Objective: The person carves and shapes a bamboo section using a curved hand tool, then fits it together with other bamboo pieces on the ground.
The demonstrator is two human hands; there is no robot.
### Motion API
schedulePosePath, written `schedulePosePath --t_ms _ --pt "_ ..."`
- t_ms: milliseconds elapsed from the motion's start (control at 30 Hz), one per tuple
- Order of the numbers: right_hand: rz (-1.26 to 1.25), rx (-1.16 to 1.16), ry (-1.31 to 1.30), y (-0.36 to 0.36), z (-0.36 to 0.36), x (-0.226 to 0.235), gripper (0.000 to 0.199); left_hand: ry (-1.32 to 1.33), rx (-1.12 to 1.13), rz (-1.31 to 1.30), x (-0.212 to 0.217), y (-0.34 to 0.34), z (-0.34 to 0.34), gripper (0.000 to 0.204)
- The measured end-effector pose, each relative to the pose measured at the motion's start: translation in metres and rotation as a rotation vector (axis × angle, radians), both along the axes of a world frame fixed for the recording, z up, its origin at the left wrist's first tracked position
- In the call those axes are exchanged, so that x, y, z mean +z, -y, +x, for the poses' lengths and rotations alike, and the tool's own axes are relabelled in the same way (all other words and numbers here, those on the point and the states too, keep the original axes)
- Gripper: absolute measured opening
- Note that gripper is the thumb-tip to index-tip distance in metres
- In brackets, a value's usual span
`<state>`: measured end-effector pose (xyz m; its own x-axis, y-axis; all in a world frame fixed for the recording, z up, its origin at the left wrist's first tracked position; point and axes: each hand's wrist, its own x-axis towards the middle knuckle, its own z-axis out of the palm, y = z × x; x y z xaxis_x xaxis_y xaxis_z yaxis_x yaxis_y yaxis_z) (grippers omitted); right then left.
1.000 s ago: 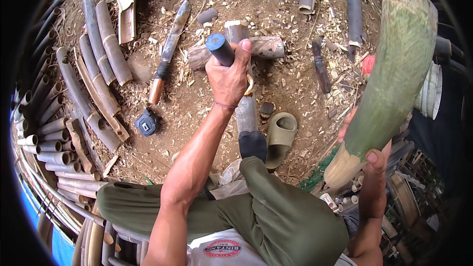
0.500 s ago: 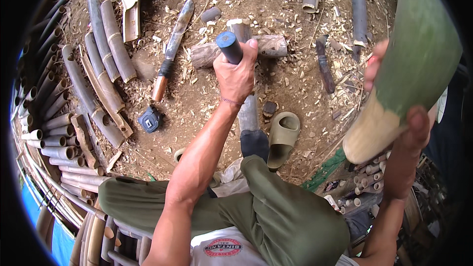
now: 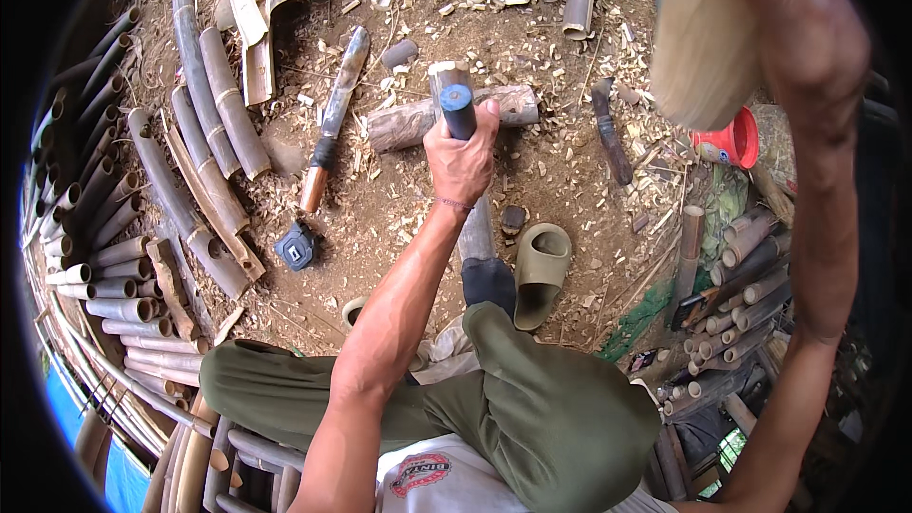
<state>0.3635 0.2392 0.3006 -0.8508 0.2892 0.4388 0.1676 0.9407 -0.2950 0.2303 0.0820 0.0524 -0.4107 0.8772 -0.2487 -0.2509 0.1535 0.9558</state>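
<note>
**Hands on handle and bamboo**

Left hand (image 3: 463,160) is wrapped tight around a dark blue cylindrical tool handle (image 3: 457,110), held upright over a short grey wooden log (image 3: 446,119) just beyond its knuckles. Right hand (image 3: 807,33) is raised high, closed around a thick pale bamboo section (image 3: 698,38). A long rusty machete (image 3: 332,119) lies left of the left hand.

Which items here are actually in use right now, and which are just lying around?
In use:
left hand gripping the blue-capped tool handle
brown log block under it
right hand raising the pale bamboo mallet

Lying about:
long machete with wooden handle
black tape measure
olive rubber sandal
red plastic container
</note>
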Motion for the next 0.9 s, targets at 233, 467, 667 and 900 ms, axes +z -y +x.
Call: schedulePosePath --t_ms 233,467,667,900 --pt "-0.493 -0.349 0.919 0.063 -0.003 -0.041 0.093 -0.141 -0.025 0.061 -0.034 0.006 -0.013 0.033" --pt "-1.058 -0.499 -0.197 0.097 0.050 -0.065 0.094 0.307 0.142 0.150 0.031 -0.066 -0.098 0.027" --pt "-1.302 -0.648 -0.237 0.130 0.065 -0.060 0.100 0.243 -0.321 -0.059 0.018 -0.022 -0.054 0.028" --pt "-1.298 -0.750 -0.236 0.145 0.076 -0.062 0.106 0.236 -0.309 -0.076 0.002 -0.013 -0.043 0.027"
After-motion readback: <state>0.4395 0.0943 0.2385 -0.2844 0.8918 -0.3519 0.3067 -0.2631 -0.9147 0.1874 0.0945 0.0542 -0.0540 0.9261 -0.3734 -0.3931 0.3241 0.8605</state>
